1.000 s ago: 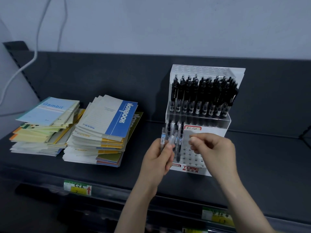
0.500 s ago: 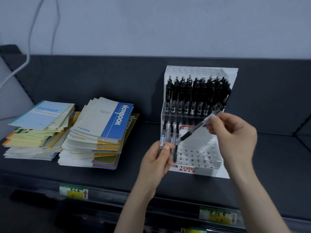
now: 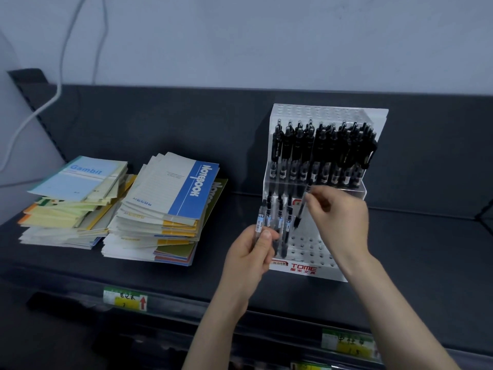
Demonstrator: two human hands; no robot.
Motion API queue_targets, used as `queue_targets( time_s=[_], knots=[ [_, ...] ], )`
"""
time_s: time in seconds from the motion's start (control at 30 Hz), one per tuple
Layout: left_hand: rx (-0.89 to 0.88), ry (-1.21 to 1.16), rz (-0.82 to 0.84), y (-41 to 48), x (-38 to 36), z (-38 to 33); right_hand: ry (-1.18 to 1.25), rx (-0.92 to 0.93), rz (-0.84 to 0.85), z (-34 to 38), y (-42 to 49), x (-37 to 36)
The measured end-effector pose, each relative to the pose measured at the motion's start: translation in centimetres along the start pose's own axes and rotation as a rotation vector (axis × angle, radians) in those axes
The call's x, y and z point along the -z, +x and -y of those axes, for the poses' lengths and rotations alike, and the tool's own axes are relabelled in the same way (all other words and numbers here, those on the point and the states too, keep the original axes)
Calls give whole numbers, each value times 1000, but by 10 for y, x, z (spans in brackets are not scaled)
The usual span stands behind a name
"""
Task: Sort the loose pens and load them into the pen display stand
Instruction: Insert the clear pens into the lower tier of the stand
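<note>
A: Item one, the single pen (image 3: 301, 209). Location and axis?

B: Pinched between fingers and thumb of the right hand (image 3: 338, 214), near its upper end. Long axis near upright, leaning slightly, tip downward. It hangs over the lower perforated tier (image 3: 312, 245) of the pen display stand (image 3: 304, 269), apart from the holes and not yet seated.

A: Item two, the other loose pens?

B: A bundle of pens (image 3: 260, 220), upright, gripped in the left hand (image 3: 248, 260) just in front of the stand's left front corner. Count: cannot tell, they overlap.

A: Stand contents?

B: Upper tier: a packed row of black pens (image 3: 320, 150). Lower tier: open holes across its right side. Its left side is hidden behind the bundle.

A: Governing relation for the next move?

B: By my judgement, the open holes lie below the tip and slightly toward the person. The right hand is the nearer one. A descent along the pen's own axis should serve, once tip and hole line up.

A: Other stock?

B: Two stacks of notebooks (image 3: 170, 204), left on the dark shelf (image 3: 426, 249), well apart.
</note>
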State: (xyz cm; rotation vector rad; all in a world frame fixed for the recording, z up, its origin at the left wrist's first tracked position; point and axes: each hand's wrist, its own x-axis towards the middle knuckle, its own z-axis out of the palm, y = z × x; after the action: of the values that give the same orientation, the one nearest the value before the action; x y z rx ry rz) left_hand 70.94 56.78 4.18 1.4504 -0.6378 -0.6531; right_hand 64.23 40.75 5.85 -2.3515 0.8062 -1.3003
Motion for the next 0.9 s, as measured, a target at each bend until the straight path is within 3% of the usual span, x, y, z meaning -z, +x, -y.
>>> queue_targets(
  time_s=[0.67,0.9],
  knots=[
    [-13,17,21,0,-4,0,-141,-54,168,0,-4,-14],
    [-18,33,81,-3,-6,-3,92,-263,131,7,-15,20]
  ],
)
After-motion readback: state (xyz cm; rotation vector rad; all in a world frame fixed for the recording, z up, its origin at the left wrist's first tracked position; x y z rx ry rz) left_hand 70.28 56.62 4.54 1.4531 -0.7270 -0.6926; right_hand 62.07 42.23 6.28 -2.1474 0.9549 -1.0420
